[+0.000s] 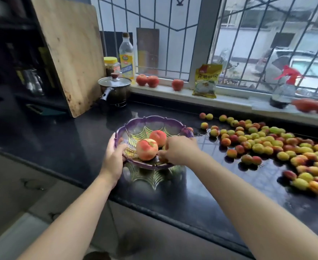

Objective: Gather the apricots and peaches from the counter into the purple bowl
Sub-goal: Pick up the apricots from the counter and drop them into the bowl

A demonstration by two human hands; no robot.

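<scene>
The purple scalloped bowl (145,121) stands on the black counter (60,139) and holds two peaches (147,149). My left hand (115,156) grips the bowl's near left rim. Inside the bowl at its right, my right hand (178,150) has its fingers curled around small apricots that are mostly hidden. Many yellow and red apricots (266,145) lie spread over the wet counter to the right.
A pot with a glass lid (115,89), a leaning wooden board (70,53), an oil bottle (127,55) and a jar stand behind the bowl. Tomatoes (147,80), a yellow bag (206,80) and a spray bottle (283,89) sit on the windowsill.
</scene>
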